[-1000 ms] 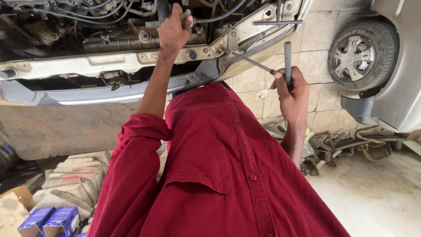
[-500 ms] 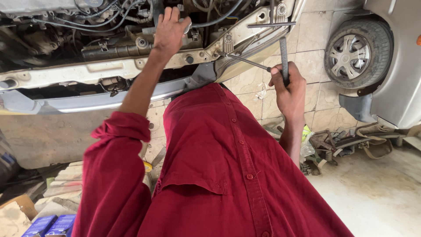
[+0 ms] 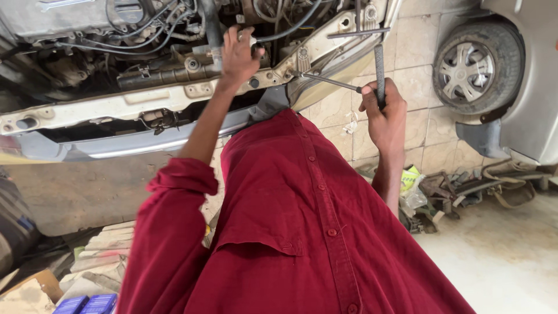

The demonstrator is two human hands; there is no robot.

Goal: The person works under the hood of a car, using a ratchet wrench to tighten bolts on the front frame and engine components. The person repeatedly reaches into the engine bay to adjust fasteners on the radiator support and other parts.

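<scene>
Two bare hands are working at the open front of a car, whose engine bay (image 3: 116,52) is lying exposed at the far left with no bumper or grille in front of it. The left hand (image 3: 239,55) is reaching far into the bay and closing its fingers around a dark hose (image 3: 210,29) beside the tangle of cables (image 3: 145,35); what the palm is pressing on is hidden. The right hand (image 3: 385,113) is clamping shut on the grey handle of a long metal tool (image 3: 379,72), a cross-shaped wrench by the look of it, held upright well to the right of the bay. One thin arm of that tool is pointing left, and its tip is touching, or nearly touching, the pale front crossmember (image 3: 174,99) near a corner bolt; the exact contact is too small to tell.

As for progress, the front panels are already off and the crossmember is sitting bare, so the stripping looks well advanced, while the hose is still fitted. Loose scrap parts (image 3: 465,186) are lying on the floor at the right, below a wheel (image 3: 474,64) of a second car, and blue boxes (image 3: 87,304) are resting at the near left.
</scene>
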